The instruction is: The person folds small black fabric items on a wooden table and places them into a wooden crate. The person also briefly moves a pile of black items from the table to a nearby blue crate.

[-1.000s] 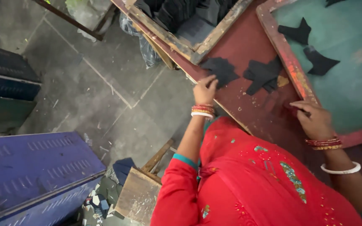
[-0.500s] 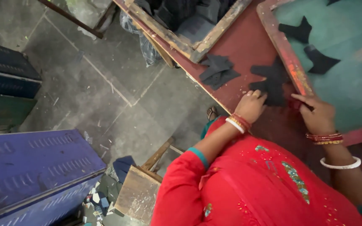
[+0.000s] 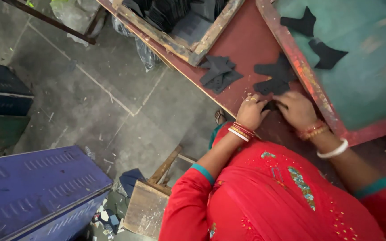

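Observation:
My left hand [image 3: 252,112] and my right hand [image 3: 298,110] meet at the near edge of the dark red table [image 3: 246,44]. Between their fingertips they pinch a small dark fabric piece [image 3: 271,106]. Just beyond the hands lies a loose pile of dark cut fabric shapes [image 3: 275,76]. A second, neater stack of dark pieces [image 3: 219,73] sits further left on the table. To the right lies a green screen in a red wooden frame [image 3: 304,76], with two black cut shapes [image 3: 302,24] on it. Both wrists carry red and white bangles.
A wooden frame [image 3: 211,35] holding dark material lies at the table's far left corner. Plastic bags [image 3: 146,50] hang below the table edge. On the grey tiled floor stand a blue metal cabinet [image 3: 36,187], dark metal boxes [image 3: 1,98] and a wooden stool [image 3: 148,207].
My left hand left the left stack and crossed right to the other pile. My right hand came off the red frame edge and met the left hand over a dark piece.

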